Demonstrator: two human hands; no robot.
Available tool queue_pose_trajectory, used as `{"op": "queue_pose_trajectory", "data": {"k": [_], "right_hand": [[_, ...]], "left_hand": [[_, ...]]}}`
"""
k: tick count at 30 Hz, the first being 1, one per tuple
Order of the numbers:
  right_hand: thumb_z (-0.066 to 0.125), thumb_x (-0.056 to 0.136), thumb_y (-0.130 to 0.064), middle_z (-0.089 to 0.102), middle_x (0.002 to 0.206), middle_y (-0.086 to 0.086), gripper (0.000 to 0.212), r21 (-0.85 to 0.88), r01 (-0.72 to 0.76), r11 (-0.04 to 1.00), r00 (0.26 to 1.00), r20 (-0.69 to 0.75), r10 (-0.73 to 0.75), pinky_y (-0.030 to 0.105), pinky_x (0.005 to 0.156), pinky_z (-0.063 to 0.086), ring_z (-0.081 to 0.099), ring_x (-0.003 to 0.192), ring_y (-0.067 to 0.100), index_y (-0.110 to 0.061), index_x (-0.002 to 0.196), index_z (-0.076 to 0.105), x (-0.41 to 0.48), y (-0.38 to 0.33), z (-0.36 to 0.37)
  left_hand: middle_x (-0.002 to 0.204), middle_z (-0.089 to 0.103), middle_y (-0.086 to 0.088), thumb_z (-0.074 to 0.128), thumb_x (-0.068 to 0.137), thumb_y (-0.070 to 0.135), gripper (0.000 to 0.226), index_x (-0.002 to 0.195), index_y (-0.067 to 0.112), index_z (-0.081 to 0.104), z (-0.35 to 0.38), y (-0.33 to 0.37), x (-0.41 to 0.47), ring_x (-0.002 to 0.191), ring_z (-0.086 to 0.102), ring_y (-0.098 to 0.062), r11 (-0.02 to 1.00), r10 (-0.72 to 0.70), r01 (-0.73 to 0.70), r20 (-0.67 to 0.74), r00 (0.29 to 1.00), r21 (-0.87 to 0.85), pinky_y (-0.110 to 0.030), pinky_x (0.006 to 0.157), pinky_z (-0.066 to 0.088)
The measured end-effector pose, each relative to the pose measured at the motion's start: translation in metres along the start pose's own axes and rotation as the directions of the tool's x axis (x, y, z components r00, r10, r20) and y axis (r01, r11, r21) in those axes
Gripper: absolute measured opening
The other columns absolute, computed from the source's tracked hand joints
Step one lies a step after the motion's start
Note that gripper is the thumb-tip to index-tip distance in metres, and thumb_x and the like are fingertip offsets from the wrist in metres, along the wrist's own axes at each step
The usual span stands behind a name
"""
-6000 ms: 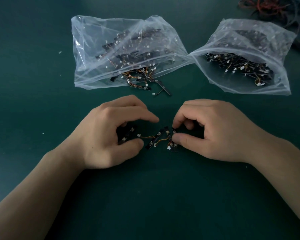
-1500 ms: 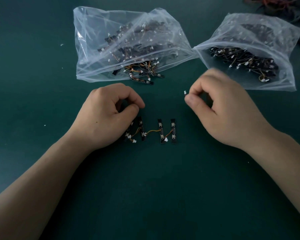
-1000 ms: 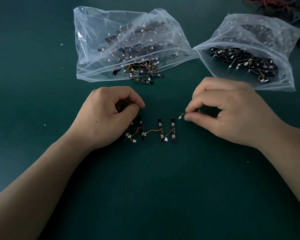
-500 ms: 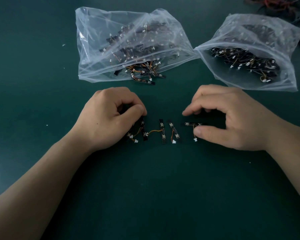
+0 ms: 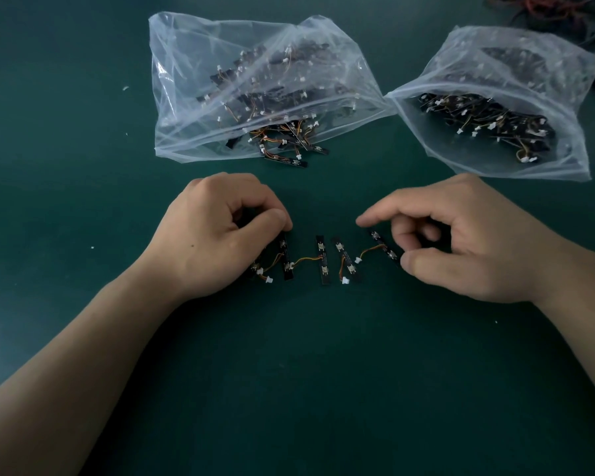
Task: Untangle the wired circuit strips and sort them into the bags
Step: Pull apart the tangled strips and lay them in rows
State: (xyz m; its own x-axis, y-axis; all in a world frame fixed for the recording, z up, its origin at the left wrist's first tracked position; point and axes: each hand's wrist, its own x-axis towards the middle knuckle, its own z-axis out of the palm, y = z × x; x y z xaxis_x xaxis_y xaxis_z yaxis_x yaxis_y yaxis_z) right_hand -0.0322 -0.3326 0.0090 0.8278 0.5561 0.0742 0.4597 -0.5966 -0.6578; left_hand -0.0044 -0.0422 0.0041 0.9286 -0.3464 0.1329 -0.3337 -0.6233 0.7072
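Black wired circuit strips (image 5: 323, 259) lie chained, left hand (image 5: 213, 235) and right hand (image 5: 468, 242) pinching the ends. Tugging could tear thin orange wires (image 5: 304, 261).

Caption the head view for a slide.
Left hand and right hand hold a chain of wired circuit strips flat on a green table before two bags.

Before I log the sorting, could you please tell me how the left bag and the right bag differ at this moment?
The left bag has a few strips spilling out of its mouth onto the table; the right bag keeps all its strips inside. The left bag's mouth lies nearly flat; the right bag's gapes open. Both are clear plastic and hold black wired strips.
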Motion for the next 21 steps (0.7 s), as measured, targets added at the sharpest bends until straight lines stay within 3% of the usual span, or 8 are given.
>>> {"op": "queue_pose_trajectory", "data": {"k": [6,11,14,17,21], "right_hand": [[0.070,0.079,-0.037,0.056,0.084,-0.015,0.036,-0.186,-0.019,0.982,1.000,-0.017,0.016,0.037,0.064,0.047,0.054,0.073,0.017,-0.037,0.115,0.074,0.003,-0.001,0.001],[0.073,0.082,-0.039,0.058,0.081,-0.015,0.017,-0.162,0.002,0.987,0.998,-0.062,-0.012,0.032,0.062,0.046,0.055,0.071,0.016,-0.036,0.098,0.076,0.005,-0.002,0.004],[0.073,0.084,-0.032,0.061,0.075,-0.014,0.002,-0.159,0.019,0.987,0.997,-0.069,-0.030,0.025,0.059,0.044,0.059,0.070,0.015,-0.032,0.082,0.074,0.006,-0.004,0.008],[0.069,0.084,-0.035,0.061,0.074,-0.014,0.006,-0.174,-0.004,0.985,0.997,-0.081,-0.011,0.023,0.058,0.042,0.060,0.071,0.014,-0.033,0.078,0.069,0.007,-0.005,0.011],[0.070,0.085,-0.035,0.063,0.075,-0.014,0.005,-0.122,-0.027,0.992,0.992,-0.128,0.011,0.015,0.058,0.039,0.060,0.069,0.014,-0.034,0.081,0.068,0.008,-0.005,0.013]], "left_hand": [[0.087,0.072,0.018,0.060,0.088,0.033,0.019,0.081,0.033,0.078,0.002,-0.001,-0.001,0.084,0.068,-0.011,1.000,-0.002,0.002,-0.015,1.000,-0.008,-0.034,0.077,0.053],[0.087,0.073,0.019,0.061,0.088,0.033,0.018,0.082,0.034,0.078,0.001,0.000,-0.002,0.086,0.069,-0.011,1.000,0.009,-0.009,-0.005,1.000,-0.001,-0.036,0.078,0.055],[0.079,0.070,0.019,0.061,0.088,0.032,0.017,0.084,0.034,0.077,0.002,-0.002,-0.002,0.076,0.066,-0.007,1.000,0.007,-0.007,-0.014,1.000,-0.001,-0.024,0.069,0.051],[0.065,0.064,0.015,0.060,0.088,0.029,0.015,0.086,0.032,0.075,0.004,-0.002,-0.002,0.060,0.057,-0.007,1.000,-0.015,0.015,-0.079,0.997,-0.001,-0.011,0.056,0.040],[0.078,0.069,0.017,0.058,0.087,0.032,0.018,0.078,0.029,0.074,0.005,0.001,-0.002,0.074,0.063,-0.006,0.998,-0.002,0.007,-0.078,0.997,0.062,-0.014,0.061,0.042]]}}
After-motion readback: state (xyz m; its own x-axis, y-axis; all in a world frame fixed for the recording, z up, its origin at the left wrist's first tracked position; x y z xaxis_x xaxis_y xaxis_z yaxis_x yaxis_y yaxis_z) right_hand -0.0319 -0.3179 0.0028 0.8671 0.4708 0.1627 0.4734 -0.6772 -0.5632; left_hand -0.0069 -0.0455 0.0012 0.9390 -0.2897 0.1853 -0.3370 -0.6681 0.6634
